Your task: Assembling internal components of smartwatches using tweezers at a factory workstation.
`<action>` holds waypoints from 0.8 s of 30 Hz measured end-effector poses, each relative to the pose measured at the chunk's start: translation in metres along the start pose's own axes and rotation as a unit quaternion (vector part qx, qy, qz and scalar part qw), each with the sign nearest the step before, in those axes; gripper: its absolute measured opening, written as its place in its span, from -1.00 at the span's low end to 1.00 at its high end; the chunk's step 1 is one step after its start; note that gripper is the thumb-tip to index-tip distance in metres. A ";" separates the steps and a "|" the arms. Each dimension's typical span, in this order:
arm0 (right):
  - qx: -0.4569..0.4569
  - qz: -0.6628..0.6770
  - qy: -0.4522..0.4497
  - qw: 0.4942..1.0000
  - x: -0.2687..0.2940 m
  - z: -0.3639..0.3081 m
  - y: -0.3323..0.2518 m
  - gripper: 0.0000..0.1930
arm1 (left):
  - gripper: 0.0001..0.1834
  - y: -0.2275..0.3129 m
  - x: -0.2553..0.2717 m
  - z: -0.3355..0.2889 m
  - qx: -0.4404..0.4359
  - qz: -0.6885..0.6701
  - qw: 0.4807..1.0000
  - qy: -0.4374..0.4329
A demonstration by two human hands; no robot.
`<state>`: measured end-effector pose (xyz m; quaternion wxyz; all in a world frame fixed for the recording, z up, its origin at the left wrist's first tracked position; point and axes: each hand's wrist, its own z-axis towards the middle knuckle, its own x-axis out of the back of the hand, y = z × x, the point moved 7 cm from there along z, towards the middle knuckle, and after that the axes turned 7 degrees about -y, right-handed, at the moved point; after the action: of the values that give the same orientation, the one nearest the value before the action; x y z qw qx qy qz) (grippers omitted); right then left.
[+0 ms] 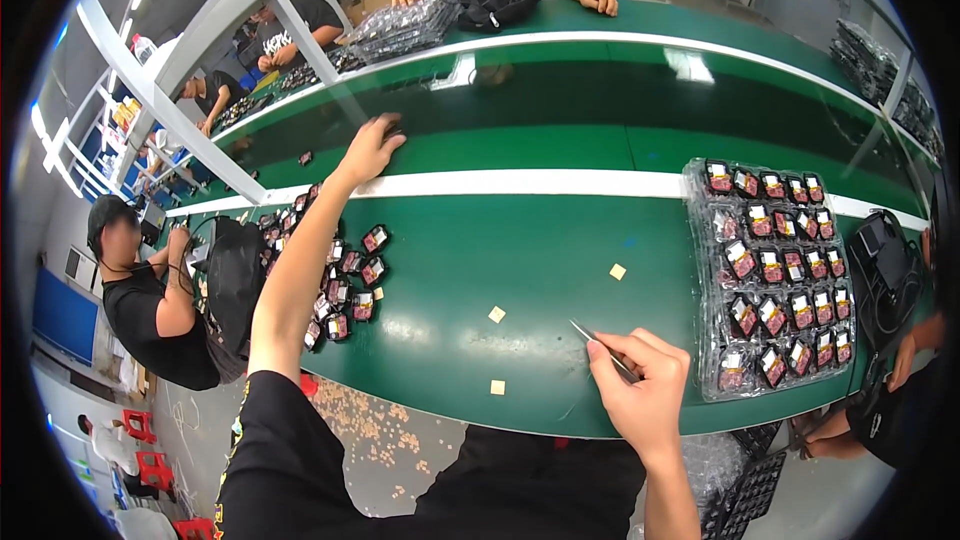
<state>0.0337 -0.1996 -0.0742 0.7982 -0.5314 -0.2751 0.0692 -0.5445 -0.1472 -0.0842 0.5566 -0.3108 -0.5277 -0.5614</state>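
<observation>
My left hand (372, 151) reaches far forward over the white rail onto the green conveyor belt, its fingers loosely spread and slightly blurred, with nothing visible in them. Below that forearm lies a loose heap of small black parts (373, 271) with white and reddish faces. In my right hand (645, 380) is a pair of tweezers (583, 331), pinched between thumb and fingers, the thin tips pointing up and left above the green table (450, 260). Small pale-yellow squares (497, 315) lie scattered left of the tweezers and beyond them.
On the right stands a clear plastic tray (708, 285) filled with rows of the black parts. A white rail (520, 182) divides table and belt. Stacked clear trays (405, 25) lie on the far side. People work opposite and at both sides. Yellow scraps (375, 430) litter the floor.
</observation>
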 end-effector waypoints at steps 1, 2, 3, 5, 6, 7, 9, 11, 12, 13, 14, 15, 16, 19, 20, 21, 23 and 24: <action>-0.013 -0.009 0.002 1.000 0.001 -0.001 0.002 -0.89 | -0.39 0.044 -0.006 0.003 -0.064 -0.078 0.995 -0.005; -0.007 -0.013 0.004 1.000 0.001 0.000 0.002 -0.89 | -0.34 0.082 -0.004 -0.007 -0.085 -0.096 0.991 -0.025; 0.002 -0.013 0.003 1.000 -0.001 0.000 0.002 -0.89 | -0.30 0.117 0.004 -0.025 -0.102 -0.111 0.988 -0.043; 0.008 -0.015 -0.003 1.000 -0.003 0.002 0.002 -0.89 | -0.21 0.174 0.006 -0.065 -0.145 -0.191 0.966 -0.092; 0.006 -0.017 -0.001 1.000 -0.003 0.001 0.003 -0.89 | -0.20 0.204 -0.001 -0.083 -0.162 -0.216 0.954 -0.132; 0.003 -0.022 0.005 1.000 -0.001 0.002 0.004 -0.90 | -0.22 0.227 -0.014 -0.097 -0.185 -0.253 0.931 -0.187; 0.005 -0.032 -0.003 0.999 -0.001 0.003 0.001 -0.90 | -0.21 0.271 -0.012 -0.125 -0.252 -0.209 0.916 -0.231; 0.014 -0.031 0.002 0.999 -0.001 0.005 -0.002 -0.90 | -0.13 0.297 -0.005 -0.143 -0.286 -0.220 0.914 -0.186; 0.016 -0.033 0.005 0.999 0.000 0.004 -0.001 -0.89 | -0.08 0.305 -0.001 -0.148 -0.273 -0.202 0.926 -0.166; 0.007 -0.034 0.001 0.999 -0.002 0.005 0.001 -0.89 | -0.02 0.308 0.001 -0.151 -0.260 -0.179 0.938 -0.144; 0.013 -0.030 0.001 0.999 -0.003 0.005 0.002 -0.89 | 0.00 0.305 -0.004 -0.153 -0.224 -0.192 0.948 -0.121; 0.019 -0.028 0.004 0.999 -0.003 0.005 0.002 -0.88 | 0.00 0.307 -0.007 -0.157 -0.225 -0.198 0.946 -0.128; 0.022 -0.024 0.008 0.999 -0.003 0.005 0.003 -0.86 | -0.06 0.309 -0.008 -0.160 -0.227 -0.147 0.954 -0.132; 0.016 -0.018 0.010 1.000 -0.004 0.003 0.003 -0.88 | -0.19 0.313 -0.012 -0.165 -0.242 -0.105 0.960 -0.097; 0.010 -0.017 0.009 1.000 -0.004 0.002 0.003 -0.88 | -0.23 0.311 -0.015 -0.167 -0.238 -0.103 0.962 -0.091; 0.008 -0.017 0.008 1.000 -0.004 0.002 0.003 -0.87 | -0.26 0.309 -0.017 -0.168 -0.233 -0.100 0.964 -0.084; -0.001 -0.018 0.006 1.000 -0.003 0.001 0.004 -0.87 | -0.36 0.309 -0.021 -0.167 -0.230 -0.131 0.958 -0.108; -0.003 -0.012 0.004 1.000 -0.003 0.000 0.006 -0.87 | -0.39 0.312 -0.021 -0.167 -0.253 -0.137 0.951 -0.109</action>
<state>0.0317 -0.1983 -0.0807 0.7984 -0.5309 -0.2784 0.0565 -0.2039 -0.2426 -0.0686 0.3164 -0.4255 -0.4633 -0.7100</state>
